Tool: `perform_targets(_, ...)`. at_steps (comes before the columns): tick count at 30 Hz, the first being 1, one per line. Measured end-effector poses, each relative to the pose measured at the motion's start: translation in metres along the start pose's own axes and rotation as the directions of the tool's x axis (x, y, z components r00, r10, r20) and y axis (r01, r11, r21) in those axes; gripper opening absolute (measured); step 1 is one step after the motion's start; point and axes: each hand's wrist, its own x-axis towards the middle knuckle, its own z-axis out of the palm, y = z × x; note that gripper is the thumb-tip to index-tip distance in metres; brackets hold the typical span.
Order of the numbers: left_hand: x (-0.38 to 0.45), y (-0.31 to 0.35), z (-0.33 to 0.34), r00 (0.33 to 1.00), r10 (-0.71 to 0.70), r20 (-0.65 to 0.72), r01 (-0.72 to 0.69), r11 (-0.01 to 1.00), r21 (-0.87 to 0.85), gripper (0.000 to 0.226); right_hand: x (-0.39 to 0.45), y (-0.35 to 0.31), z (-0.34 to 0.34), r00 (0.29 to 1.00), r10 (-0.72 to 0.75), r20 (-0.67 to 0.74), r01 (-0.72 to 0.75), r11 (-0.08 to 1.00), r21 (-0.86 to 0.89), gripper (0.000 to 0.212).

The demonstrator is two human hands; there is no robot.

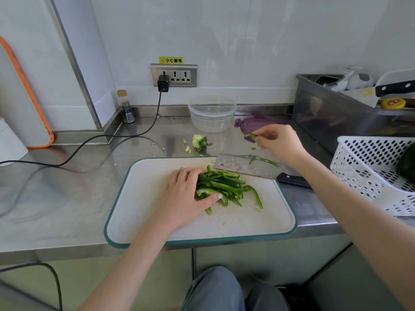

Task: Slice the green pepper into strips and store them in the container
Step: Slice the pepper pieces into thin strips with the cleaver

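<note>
On the steel table [67,198], white cutting board [139,212]: pile of green pepper strips [224,185], slicing apparently done. Left hand [188,194], fingers fairly straight, rests against the pile. Right hand [278,140] pinches one stray strip [250,136] above the table. Container [212,114], clear, holds nothing yet; storing remains. Purple lid [253,123] just beside it. Cleaver [242,167] lies on the board's far edge, two loose strips [263,160] on its blade. Pepper core [199,141] between board and container, partly in the path.
</note>
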Motion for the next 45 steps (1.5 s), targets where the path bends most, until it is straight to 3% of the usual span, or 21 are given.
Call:
perform_targets(4,-0.002,0.002,-0.003,0.997,-0.007,-0.072,0.002,0.998,-0.059,0.083,-0.019,-0.03,0.012,0.925,-0.11,0.365,0.159,0.982,-0.106,0.009)
perform_targets(5,-0.002,0.002,-0.004,0.997,-0.006,-0.082,0.001,0.998,-0.064,0.085,-0.021,-0.031,0.015,0.909,-0.121,0.4,0.192,0.971,-0.142,0.012)
perform_targets(7,-0.003,0.003,-0.004,0.996,0.016,-0.091,-0.021,0.999,-0.045,0.083,-0.017,-0.028,0.012,0.946,-0.088,0.311,0.148,0.973,-0.175,0.021)
perform_targets(10,-0.005,0.005,-0.005,0.994,0.054,-0.099,-0.056,0.998,-0.02,0.075,-0.008,-0.003,-0.002,0.988,0.089,0.125,-0.049,0.955,-0.291,0.022)
perform_targets(12,-0.005,0.005,-0.005,0.993,0.057,-0.1,-0.059,0.998,-0.017,0.074,-0.01,0.018,-0.005,0.964,0.211,0.16,-0.132,0.907,-0.4,0.023)
perform_targets(14,-0.005,0.005,-0.004,0.993,0.057,-0.1,-0.06,0.998,-0.021,0.074,-0.015,0.031,-0.004,0.954,0.253,0.158,-0.174,0.901,-0.397,0.022)
perform_targets(17,-0.004,0.005,-0.004,0.993,0.062,-0.1,-0.065,0.998,-0.026,0.074,-0.016,0.035,0.0,0.972,0.216,0.092,-0.176,0.928,-0.327,0.011)
perform_targets(22,-0.004,0.005,-0.003,0.993,0.056,-0.1,-0.06,0.998,-0.035,0.073,-0.006,0.04,0.006,0.981,0.188,0.05,-0.158,0.919,-0.36,0.013)
perform_targets(25,-0.004,0.004,-0.003,0.992,0.062,-0.112,-0.067,0.997,-0.045,0.072,-0.007,0.028,0.002,0.993,0.115,-0.032,-0.119,0.971,-0.206,0.01)
perform_targets(28,-0.003,0.004,-0.002,0.991,0.067,-0.115,-0.072,0.997,-0.037,0.071,-0.018,-0.001,0.006,0.985,-0.032,0.17,0.045,0.996,-0.072,0.01)
perform_targets(30,-0.003,0.004,-0.002,0.992,0.065,-0.112,-0.07,0.997,-0.036,0.071,-0.027,-0.013,0.016,0.933,-0.11,0.342,0.154,0.983,-0.103,0.014)
perform_targets(31,-0.003,0.004,-0.002,0.992,0.064,-0.111,-0.069,0.997,-0.035,0.071,-0.026,-0.014,0.019,0.928,-0.129,0.349,0.182,0.975,-0.124,0.016)
perform_targets(35,-0.004,0.004,-0.002,0.992,0.062,-0.112,-0.066,0.997,-0.033,0.07,-0.006,0.005,0.011,0.987,-0.03,0.155,0.066,0.971,-0.23,0.024)
perform_targets(39,-0.004,0.004,-0.002,0.992,0.071,-0.101,-0.072,0.997,-0.012,0.072,-0.006,0.03,0.014,0.971,0.127,0.204,-0.045,0.93,-0.365,0.03)
perform_targets(43,-0.004,0.004,-0.002,0.991,0.074,-0.109,-0.076,0.997,-0.016,0.071,-0.007,0.032,0.019,0.986,0.129,0.105,-0.096,0.958,-0.271,0.01)
perform_targets(45,-0.004,0.004,-0.002,0.992,0.073,-0.107,-0.075,0.997,-0.019,0.072,-0.003,0.032,0.021,0.987,0.138,0.082,-0.113,0.96,-0.256,0.01)
